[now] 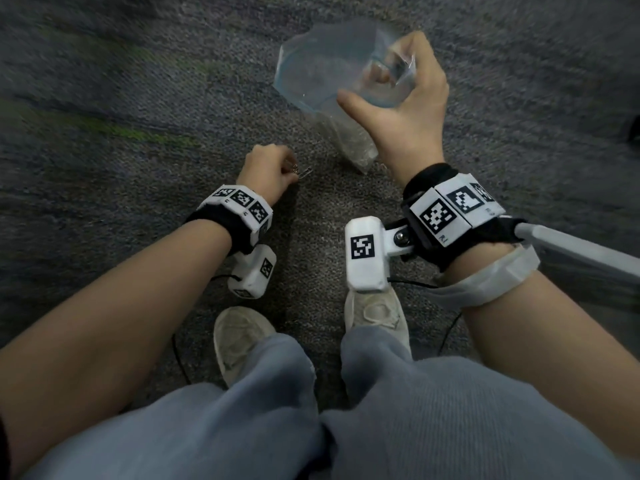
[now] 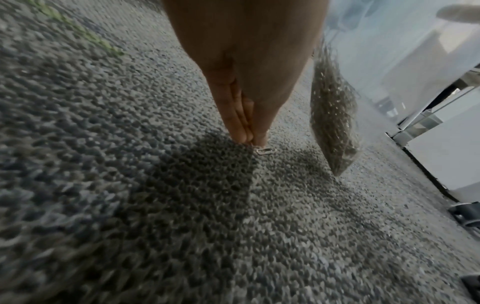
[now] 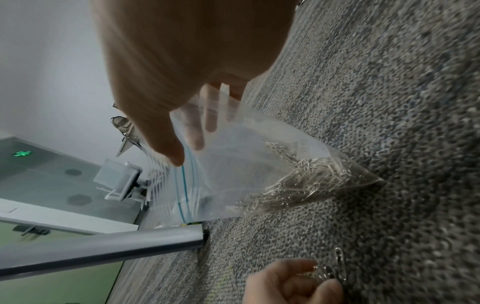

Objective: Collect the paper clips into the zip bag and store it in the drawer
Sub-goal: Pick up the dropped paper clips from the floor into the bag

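Clear plastic zip bag (image 1: 313,69): upper centre of the head view; mouth held open; lower corner hanging to the carpet (image 1: 138,81), contact not determinable
Bag contents: mass of silver paper clips (image 3: 306,181) gathered in the lower corner; visible through the film at right of centre in the right wrist view
Right hand (image 1: 405,98): upper right of the head view; fingers curled over the bag rim, some inside the mouth; thumb extended toward the left of the frame
Left hand (image 1: 270,168): centre of the head view, low over the carpet; fingertips (image 2: 244,135) pressed together, pinching loose paper clips (image 1: 301,172); one clip protrudes at the fingertips in the left wrist view
Relative position: pinched clips below and left of the bag mouth, apart from the bag
Floor: grey looped carpet with a green streak at upper left of the head view
Lower frame: two pale shoes (image 1: 239,337) and grey trouser legs
Right edge: grey metal bar (image 3: 98,248), lower left in the right wrist view
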The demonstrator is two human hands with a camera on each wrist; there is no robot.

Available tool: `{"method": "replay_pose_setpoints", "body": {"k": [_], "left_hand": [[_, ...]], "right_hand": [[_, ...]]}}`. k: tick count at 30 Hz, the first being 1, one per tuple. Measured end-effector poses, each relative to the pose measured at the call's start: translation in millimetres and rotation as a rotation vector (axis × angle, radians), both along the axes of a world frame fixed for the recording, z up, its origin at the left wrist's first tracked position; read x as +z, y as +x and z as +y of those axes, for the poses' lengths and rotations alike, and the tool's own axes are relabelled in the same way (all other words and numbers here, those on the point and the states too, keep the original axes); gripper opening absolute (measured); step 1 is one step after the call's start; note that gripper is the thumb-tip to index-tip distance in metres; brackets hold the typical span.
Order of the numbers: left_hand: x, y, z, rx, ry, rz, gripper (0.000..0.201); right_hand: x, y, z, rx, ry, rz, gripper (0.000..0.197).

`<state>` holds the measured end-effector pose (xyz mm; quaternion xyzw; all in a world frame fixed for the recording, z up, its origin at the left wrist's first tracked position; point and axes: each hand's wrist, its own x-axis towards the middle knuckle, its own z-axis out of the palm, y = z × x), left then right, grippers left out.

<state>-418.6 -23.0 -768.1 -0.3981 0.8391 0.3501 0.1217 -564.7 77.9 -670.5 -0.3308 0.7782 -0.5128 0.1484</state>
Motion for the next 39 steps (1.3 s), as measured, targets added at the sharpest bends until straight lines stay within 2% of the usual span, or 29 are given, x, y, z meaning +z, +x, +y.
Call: {"method": "replay_pose_setpoints", "body": {"k": [4,11,14,16,19,23,25,27,29,31,33,36,39], "left_hand": [[-3.0,-13.8,5.7,-0.024,0.033,-0.040,0.024],[-3.3,-20.6,13.3,-0.094,-0.035,-0.130,0.019],[-2.1,-18.7,12.3,-0.126,0.017,-0.149,0.018],[-1.7,-13.8,6.7,-0.107,0.082,-0.094,0.013],[5.1,-6.2,-9.5,0.039,0.100,0.075,0.010],[31.9,-3.6,-55.4,0.541,-0.005,0.391,0.013],[57.5,-6.0,-71.1,0.636,-0.117,0.544,0.012],[85.7,-14.8,-72.6,0.536,-0.058,0.686,0.009],[110.9,-27.6,-65.8,0.312,0.100,0.745,0.003],[124.7,-37.8,-57.0,0.079,0.117,0.640,0.007],[124.4,-44.0,-52.2,-0.083,0.034,0.506,0.013],[117.7,-43.7,-47.1,-0.119,0.012,0.424,0.018],[122.5,-40.3,-44.6,-0.097,0.003,0.449,0.021]], "right_hand": [[-4.2,-3.9,5.6,-0.039,0.046,-0.008,0.047],[-5.9,-0.5,1.0,-0.032,0.101,0.000,0.050],[-6.9,1.4,-2.4,-0.028,0.131,0.001,0.050],[-6.4,2.4,-4.5,-0.027,0.146,0.001,0.051],[-5.5,4.7,-7.1,-0.033,0.158,-0.005,0.052],[-2.1,8.3,-10.9,-0.018,0.157,-0.005,0.051],[-0.7,9.6,-12.5,-0.007,0.153,0.002,0.051],[-0.8,9.1,-12.7,-0.001,0.155,0.003,0.051],[-0.9,8.2,-12.3,0.001,0.147,-0.001,0.053],[0.2,8.2,-11.3,0.014,0.142,0.001,0.054],[2.2,9.6,-11.1,0.027,0.137,-0.008,0.053],[4.5,11.2,-10.5,0.044,0.131,-0.011,0.054],[11.2,11.0,-9.6,0.045,0.161,-0.015,0.055]]}}
